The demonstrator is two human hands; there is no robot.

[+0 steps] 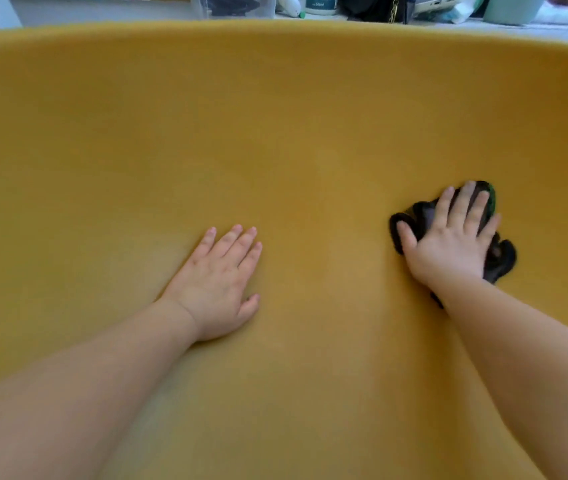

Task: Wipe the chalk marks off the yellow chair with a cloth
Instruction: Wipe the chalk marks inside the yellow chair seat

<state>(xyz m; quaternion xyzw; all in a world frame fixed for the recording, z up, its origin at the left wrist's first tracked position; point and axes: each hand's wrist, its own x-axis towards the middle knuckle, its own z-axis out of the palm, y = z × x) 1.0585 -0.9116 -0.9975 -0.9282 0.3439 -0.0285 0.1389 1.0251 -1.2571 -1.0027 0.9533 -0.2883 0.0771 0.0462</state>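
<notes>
Yellow chair (275, 116) upholstery is filling nearly the whole view, smooth and matte, with no clear chalk marks showing. Right hand (448, 240) is pressing flat, fingers straight, on a crumpled dark cloth (499, 259) at the seat's right. Left hand (220, 282) is resting open-palmed on the fabric, well apart.
</notes>
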